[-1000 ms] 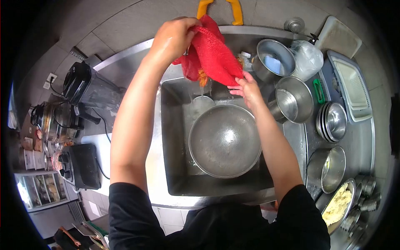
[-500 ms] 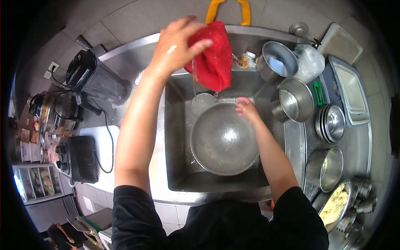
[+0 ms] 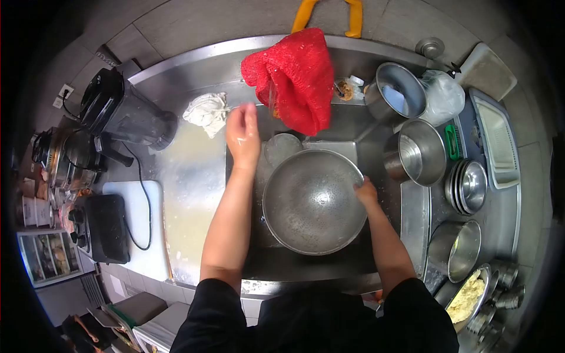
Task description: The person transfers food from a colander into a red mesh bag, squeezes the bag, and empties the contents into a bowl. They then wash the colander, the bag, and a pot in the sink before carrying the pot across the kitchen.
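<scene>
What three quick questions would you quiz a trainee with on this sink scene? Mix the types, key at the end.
1. True or false: the right hand is at the rim of the large metal bowl.
2. What colour is the large cloth at the back of the sink?
3. Multiple choice. The left hand is:
A) gripping the large cloth
B) apart from the large metal bowl and the large cloth
C) flat inside the large metal bowl

Key: 1. True. 2. Red. 3. B.
</scene>
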A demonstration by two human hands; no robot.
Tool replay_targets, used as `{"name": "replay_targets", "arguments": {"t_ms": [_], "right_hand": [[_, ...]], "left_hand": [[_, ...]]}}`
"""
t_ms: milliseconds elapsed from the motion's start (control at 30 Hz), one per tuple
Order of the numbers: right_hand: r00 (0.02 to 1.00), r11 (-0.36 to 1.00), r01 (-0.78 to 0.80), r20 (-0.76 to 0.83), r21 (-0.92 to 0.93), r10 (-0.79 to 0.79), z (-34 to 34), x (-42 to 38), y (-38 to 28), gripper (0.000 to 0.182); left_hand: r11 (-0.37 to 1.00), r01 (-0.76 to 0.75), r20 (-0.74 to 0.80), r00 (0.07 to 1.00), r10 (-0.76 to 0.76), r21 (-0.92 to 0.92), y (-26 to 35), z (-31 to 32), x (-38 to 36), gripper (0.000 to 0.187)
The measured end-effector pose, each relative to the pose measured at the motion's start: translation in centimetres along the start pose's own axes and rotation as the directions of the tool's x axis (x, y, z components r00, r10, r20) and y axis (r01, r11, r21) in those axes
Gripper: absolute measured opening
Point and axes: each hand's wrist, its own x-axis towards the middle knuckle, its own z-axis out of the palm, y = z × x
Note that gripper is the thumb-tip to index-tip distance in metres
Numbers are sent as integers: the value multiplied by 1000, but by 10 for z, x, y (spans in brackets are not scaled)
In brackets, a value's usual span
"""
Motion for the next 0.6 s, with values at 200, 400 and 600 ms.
{"name": "replay_targets", "arguments": {"t_ms": [200,400,600], "right_hand": [[996,992,-41,87,121,31,3,7,13,45],[998,983,-16,60,184,5,-5,-12,14,45],[993,961,113,-2,251,-116,-2,-17,19,38]], "left_hand": [[967,-206,112,975,190,153,111,-1,66,40],[953,-143,138,984,109,268,124,-11,72,47],[927,46,241,960,-144,372,-11,-4,7,35]]}}
